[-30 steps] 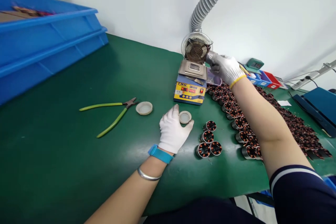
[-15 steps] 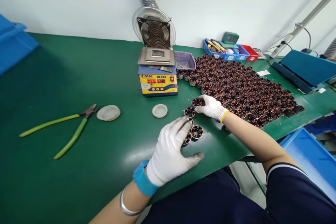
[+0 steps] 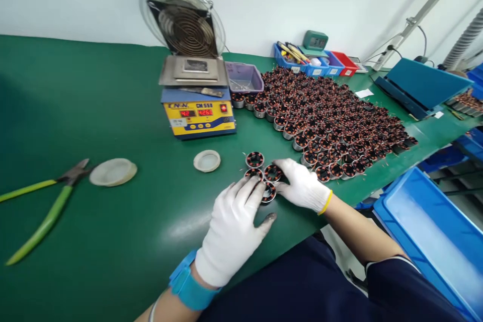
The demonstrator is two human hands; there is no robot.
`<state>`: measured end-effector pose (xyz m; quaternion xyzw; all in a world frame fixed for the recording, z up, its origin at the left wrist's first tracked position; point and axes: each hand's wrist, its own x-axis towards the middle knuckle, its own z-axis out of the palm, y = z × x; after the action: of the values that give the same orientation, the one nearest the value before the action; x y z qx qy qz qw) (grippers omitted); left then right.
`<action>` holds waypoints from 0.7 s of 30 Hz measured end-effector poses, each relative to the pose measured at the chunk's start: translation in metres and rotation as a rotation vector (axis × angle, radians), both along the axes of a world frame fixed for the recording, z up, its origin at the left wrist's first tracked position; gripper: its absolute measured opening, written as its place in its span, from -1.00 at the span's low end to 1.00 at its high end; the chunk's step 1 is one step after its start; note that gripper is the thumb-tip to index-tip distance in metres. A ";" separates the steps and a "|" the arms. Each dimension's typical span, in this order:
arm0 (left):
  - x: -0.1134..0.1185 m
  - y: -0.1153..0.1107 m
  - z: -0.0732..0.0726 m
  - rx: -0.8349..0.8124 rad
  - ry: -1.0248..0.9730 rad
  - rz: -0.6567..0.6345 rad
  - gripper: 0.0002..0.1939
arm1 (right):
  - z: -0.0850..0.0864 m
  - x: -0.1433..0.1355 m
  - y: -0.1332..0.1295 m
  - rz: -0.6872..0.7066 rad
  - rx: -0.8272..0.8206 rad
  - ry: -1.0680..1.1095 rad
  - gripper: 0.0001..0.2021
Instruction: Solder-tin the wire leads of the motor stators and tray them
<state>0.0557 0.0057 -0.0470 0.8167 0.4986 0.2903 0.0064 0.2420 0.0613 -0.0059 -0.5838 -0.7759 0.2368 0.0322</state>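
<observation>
Right of centre, two gloved hands meet at a small cluster of copper-wound rings point(image 3: 255, 159)

The left hand point(image 3: 234, 224) reaches in from the bottom of the frame, its fingers extended side by side and its thumb spread away, fingertips at the near left side of the cluster; whether they press on the rings cannot be told. From the right, the right hand point(image 3: 304, 186) has its thumb and forefinger closed around the cluster's right-hand ring point(image 3: 272, 173). At least four rings show, close together, partly covered by the left hand.

Near them, toward the centre, lies a shallow white dish point(image 3: 207, 161); a larger dish point(image 3: 113, 172) sits at left, beside open green-handled cutters point(image 3: 73, 175). Above centre stands a yellow-and-blue heated unit point(image 3: 199, 118) with lit red digits, a round fan point(image 3: 190, 32) behind it and a purple tray point(image 3: 260, 83) to its right. A dense field of similar rings point(image 3: 328, 115) fills the green table point(image 3: 151, 231) at right, below small bins point(image 3: 324, 71) and a clock point(image 3: 315, 40).
</observation>
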 end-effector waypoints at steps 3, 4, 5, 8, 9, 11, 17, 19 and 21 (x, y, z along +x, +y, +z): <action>-0.004 0.000 0.001 0.034 -0.030 -0.017 -0.38 | 0.000 0.005 -0.015 0.117 0.061 0.076 -0.38; -0.006 0.000 0.002 0.034 -0.055 -0.013 -0.36 | 0.003 0.009 -0.020 0.117 0.138 0.073 -0.36; -0.009 0.000 0.004 0.034 -0.086 -0.004 -0.34 | 0.006 0.016 -0.026 0.089 0.237 0.045 -0.35; -0.015 -0.002 0.011 0.048 -0.201 0.024 -0.33 | 0.008 0.044 -0.038 -0.103 0.472 -0.175 -0.38; -0.016 -0.002 0.013 0.055 -0.236 0.027 -0.33 | 0.006 0.053 -0.039 -0.151 0.479 -0.261 -0.41; -0.017 -0.004 0.016 0.057 -0.291 0.023 -0.34 | -0.001 0.067 -0.041 -0.172 0.429 -0.369 -0.48; -0.017 -0.011 0.020 -0.019 -0.646 0.149 -0.57 | -0.004 0.054 -0.047 -0.165 0.324 0.127 -0.51; -0.020 -0.013 0.025 -0.112 -0.909 0.261 -0.73 | 0.006 0.036 -0.046 -0.126 0.188 0.451 -0.45; -0.023 -0.013 0.033 -0.361 -1.073 0.245 -0.67 | 0.016 0.015 -0.040 -0.006 0.032 0.721 -0.38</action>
<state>0.0330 -0.0074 -0.0143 0.4774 0.5581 0.5729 0.3638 0.2567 0.0216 0.0104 -0.4646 -0.7166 0.4152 0.3136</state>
